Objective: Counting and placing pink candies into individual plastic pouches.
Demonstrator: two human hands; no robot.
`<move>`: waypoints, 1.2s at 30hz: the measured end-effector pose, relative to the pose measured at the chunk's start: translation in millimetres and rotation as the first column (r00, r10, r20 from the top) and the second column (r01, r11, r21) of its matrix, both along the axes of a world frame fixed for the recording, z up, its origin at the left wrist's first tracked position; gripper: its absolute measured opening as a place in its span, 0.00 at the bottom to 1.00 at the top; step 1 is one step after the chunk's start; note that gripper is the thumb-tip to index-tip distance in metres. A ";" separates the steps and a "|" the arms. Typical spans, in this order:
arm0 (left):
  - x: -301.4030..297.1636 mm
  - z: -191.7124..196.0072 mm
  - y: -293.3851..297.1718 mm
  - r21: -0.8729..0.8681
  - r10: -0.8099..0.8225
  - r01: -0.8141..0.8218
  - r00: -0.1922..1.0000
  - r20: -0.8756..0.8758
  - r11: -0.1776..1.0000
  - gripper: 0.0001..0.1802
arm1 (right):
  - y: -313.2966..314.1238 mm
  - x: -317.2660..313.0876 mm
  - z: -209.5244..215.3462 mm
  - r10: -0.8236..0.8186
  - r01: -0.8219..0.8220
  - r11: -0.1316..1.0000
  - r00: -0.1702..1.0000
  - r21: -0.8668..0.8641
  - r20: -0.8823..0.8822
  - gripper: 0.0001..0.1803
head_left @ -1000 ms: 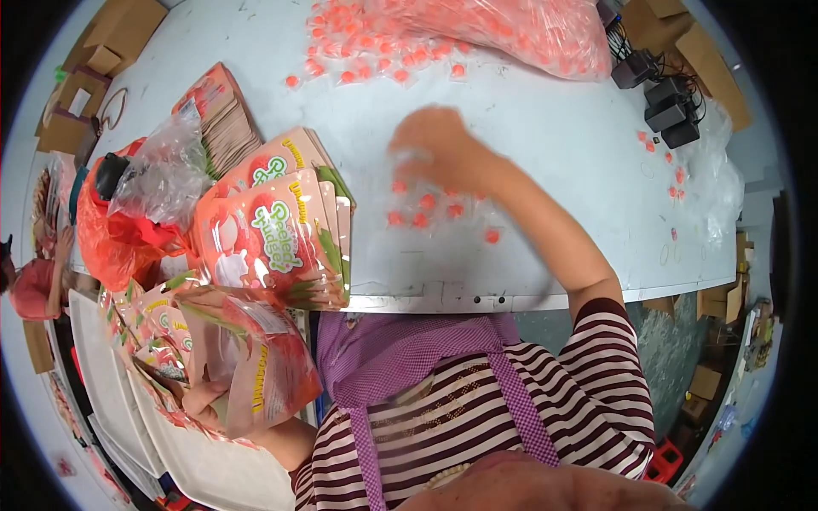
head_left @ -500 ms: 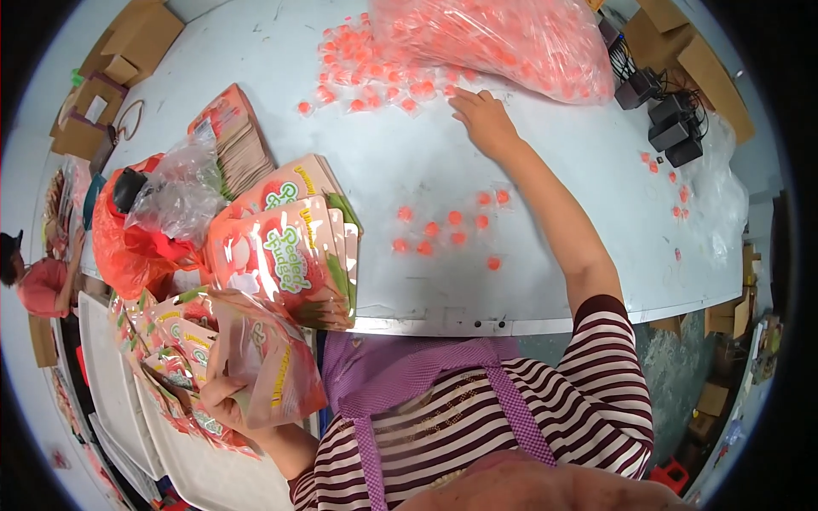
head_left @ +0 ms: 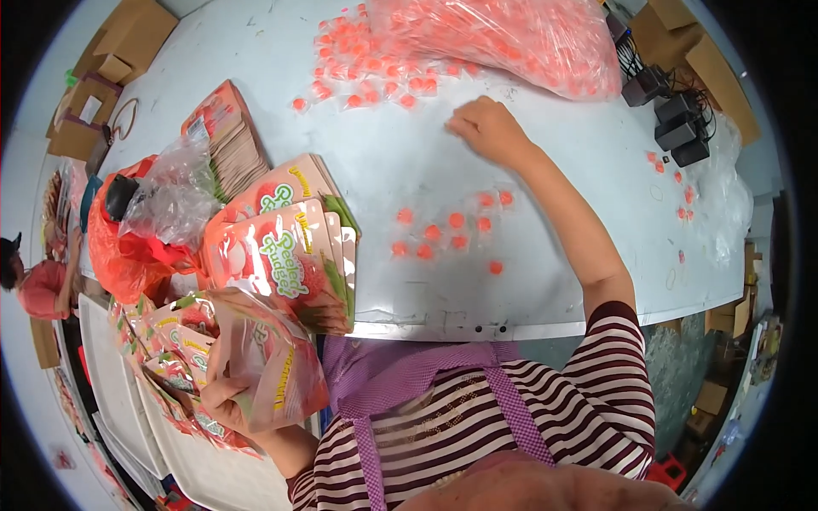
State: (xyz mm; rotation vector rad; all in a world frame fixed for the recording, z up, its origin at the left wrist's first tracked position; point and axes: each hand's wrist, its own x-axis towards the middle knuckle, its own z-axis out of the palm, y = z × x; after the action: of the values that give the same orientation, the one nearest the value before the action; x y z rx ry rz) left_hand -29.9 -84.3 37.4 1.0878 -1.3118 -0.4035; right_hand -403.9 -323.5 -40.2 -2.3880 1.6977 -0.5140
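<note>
My left hand [head_left: 225, 399] grips an open stand-up pouch [head_left: 290, 362], pink with clear and printed parts, above the filled pouches at the table's near left. My right hand [head_left: 489, 129] is over the table with its fingers curled in; whether anything small is inside them is hidden. Just beyond it lies a heap of small, clear-wrapped pink-orange pieces [head_left: 366, 60], spilling beside a large clear bag [head_left: 511, 43] full of the same. Several more wrapped pieces [head_left: 457, 221] lie scattered between my right forearm and the stack of flat printed pouches [head_left: 268, 255].
A second pouch stack [head_left: 232, 136] stands further back. Beside it are a red plastic bag [head_left: 111, 238] and crumpled clear plastic [head_left: 175, 187]. Filled pouches [head_left: 183, 345] lie over a white tray [head_left: 221, 473]. Black adapters [head_left: 682, 128] and cardboard boxes [head_left: 724, 77] sit far right. Another person [head_left: 47, 285] is at left.
My right hand has drawn back from the edge of the heap toward me, its fingers now curled in. The left hand and its pouch stay about where they were.
</note>
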 end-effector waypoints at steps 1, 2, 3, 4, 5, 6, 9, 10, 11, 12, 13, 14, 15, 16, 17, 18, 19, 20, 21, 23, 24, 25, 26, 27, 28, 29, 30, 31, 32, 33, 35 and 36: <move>-1.6 1.5 -3.4 0.002 -0.007 0.007 1.000 0.000 1.000 0.09 | -3.8 0.9 5.4 -0.008 0.010 0.994 1.000 0.111 -0.020 0.15; -4.9 4.9 -8.0 -0.011 -0.018 0.018 1.000 0.005 1.000 0.11 | -9.9 3.0 2.8 -0.013 0.015 0.993 1.000 0.113 -0.018 0.15; -8.0 8.2 -10.8 -0.024 -0.027 0.027 1.000 0.011 0.999 0.13 | -18.2 6.7 -3.1 0.009 -0.006 0.999 0.997 -0.036 0.075 0.15; -11.4 10.7 -13.3 -0.025 -0.033 0.033 0.999 0.013 0.999 0.13 | -27.3 10.5 -9.3 0.043 -0.012 0.982 0.986 -0.187 0.162 0.16; -16.1 13.4 -15.3 -0.011 -0.030 0.031 0.997 0.073 0.999 0.14 | -35.8 15.0 -16.8 0.036 -0.004 0.982 0.986 -0.189 0.165 0.16; -19.0 15.0 -17.3 0.002 -0.028 0.028 0.991 0.133 1.000 0.15 | -44.0 20.1 -25.1 0.001 0.032 0.962 0.993 -0.271 0.121 0.15; -14.2 13.6 -17.5 -0.001 -0.074 0.074 0.992 0.101 0.997 0.16 | -50.6 29.7 -28.2 -0.047 0.046 0.959 0.999 -0.280 0.002 0.15; -12.6 12.3 -14.9 0.002 -0.066 0.066 0.993 0.101 0.998 0.16 | -50.4 32.7 -26.8 -0.055 0.037 0.978 0.995 -0.207 -0.082 0.16; -11.2 10.7 -12.3 0.006 -0.054 0.054 0.995 0.085 0.999 0.16 | -48.0 33.5 -25.6 -0.047 0.030 0.979 0.995 -0.204 -0.083 0.16; -10.1 9.3 -10.3 0.010 -0.043 0.042 0.997 0.068 0.999 0.17 | -43.1 32.2 -24.2 -0.071 0.049 0.981 0.991 -0.188 -0.113 0.17; -9.6 8.3 -10.4 0.012 -0.040 0.039 0.997 0.065 0.999 0.17 | -39.1 30.1 -22.7 -0.097 0.071 0.982 0.985 -0.175 -0.145 0.17; -9.2 7.3 -10.7 0.007 -0.036 0.036 0.999 0.038 0.999 0.17 | -36.2 28.9 -21.8 -0.095 0.068 0.982 0.984 -0.173 -0.149 0.17; -8.6 6.2 -10.6 0.001 -0.032 0.032 0.999 0.011 1.000 0.17 | -33.4 27.9 -21.0 -0.076 0.059 0.989 0.989 -0.138 -0.124 0.17; -8.1 5.8 -10.6 0.000 -0.032 0.032 0.999 0.009 0.999 0.17 | -30.8 26.1 -20.0 -0.062 0.052 0.993 0.993 -0.104 -0.096 0.17; -7.5 5.6 -10.3 0.007 -0.040 0.040 0.999 0.026 0.999 0.17 | -28.8 24.7 -19.6 -0.062 0.051 0.993 0.993 -0.105 -0.098 0.17; -6.6 5.4 -9.9 0.013 -0.047 0.047 0.998 0.045 0.999 0.17 | -27.2 23.9 -19.5 -0.054 0.043 0.994 0.992 -0.100 -0.115 0.17; -3.5 4.1 -10.2 0.011 -0.049 0.048 0.998 0.043 0.999 0.17 | -26.5 21.9 -19.4 -0.048 0.036 0.995 0.990 -0.096 -0.131 0.17; 1.3 2.3 -10.2 0.001 -0.074 0.075 0.990 0.123 0.997 0.14 | -28.7 19.1 -20.2 -0.049 0.036 0.995 0.990 -0.098 -0.133 0.17; 3.8 1.6 -10.3 -0.008 -0.097 0.101 0.974 0.203 0.995 0.12 | -34.1 15.9 -22.4 -0.061 0.054 0.991 0.997 -0.126 -0.055 0.19; -3.1 3.3 -9.4 0.013 -0.090 0.090 0.989 0.117 0.996 0.14 | -45.6 11.7 -31.2 -0.074 0.077 0.986 0.997 -0.151 0.023 0.21; -6.4 4.6 -9.4 0.035 -0.084 0.083 0.996 0.031 0.996 0.16 | -52.5 11.2 -36.6 -0.089 0.097 0.955 0.995 -0.281 0.038 0.24; -5.7 4.4 -9.2 0.034 -0.082 0.081 0.996 0.035 0.996 0.16 | -56.0 18.3 -34.9 -0.095 0.110 0.908 0.994 -0.405 0.057 0.28; -4.7 3.5 -9.1 0.019 -0.087 0.086 0.995 0.053 0.996 0.16 | -55.4 23.8 -34.3 -0.094 0.111 0.907 0.994 -0.406 0.062 0.28; -4.1 3.5 -9.3 0.003 -0.093 0.093 0.993 0.072 0.996 0.16 | -52.6 29.3 -34.6 -0.140 0.151 0.937 0.988 -0.316 0.057 0.30; -5.4 3.9 -9.3 0.003 -0.089 0.089 0.993 0.074 0.996 0.16 | -48.8 37.1 -31.1 -0.182 0.188 0.957 0.982 -0.222 0.047 0.32; -7.8 4.5 -10.0 0.001 -0.076 0.077 0.994 0.084 0.997 0.15 | -46.5 43.5 -27.7 -0.178 0.185 0.957 0.983 -0.222 0.049 0.32; -9.0 4.7 -10.5 -0.001 -0.065 0.065 0.993 0.094 0.998 0.15 | -44.4 49.4 -24.2 -0.241 0.243 0.952 0.970 -0.185 0.034 0.32; -9.4 4.6 -10.2 0.001 -0.067 0.067 0.993 0.095 0.998 0.15 | -41.1 53.3 -21.7 -0.307 0.306 0.941 0.952 -0.148 0.014 0.32; -9.3 4.4 -10.0 0.007 -0.058 0.058 0.992 0.112 0.998 0.15 | -38.8 59.0 -20.1 -0.309 0.308 0.940 0.951 -0.146 0.014 0.32; -9.0 4.1 -9.8 0.014 -0.050 0.048 0.990 0.129 0.999 0.15 | -37.0 65.2 -18.8 -0.316 0.312 0.935 0.949 -0.166 0.002 0.30; -5.9 3.9 -8.9 0.017 -0.061 0.059 0.990 0.126 0.998 0.14 | -37.9 68.2 -19.2 -0.325 0.318 0.929 0.946 -0.190 -0.006 0.28; -4.8 4.1 -8.6 0.021 -0.070 0.068 0.990 0.122 0.997 0.14 | -39.2 67.9 -24.0 -0.327 0.320 0.930 0.945 -0.184 -0.009 0.25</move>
State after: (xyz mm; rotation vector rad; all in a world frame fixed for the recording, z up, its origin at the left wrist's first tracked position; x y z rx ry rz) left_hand -34.7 -92.9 41.5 1.0981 -1.4600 -0.4048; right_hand -336.0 -362.7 -64.3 -2.2513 2.1658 -0.6989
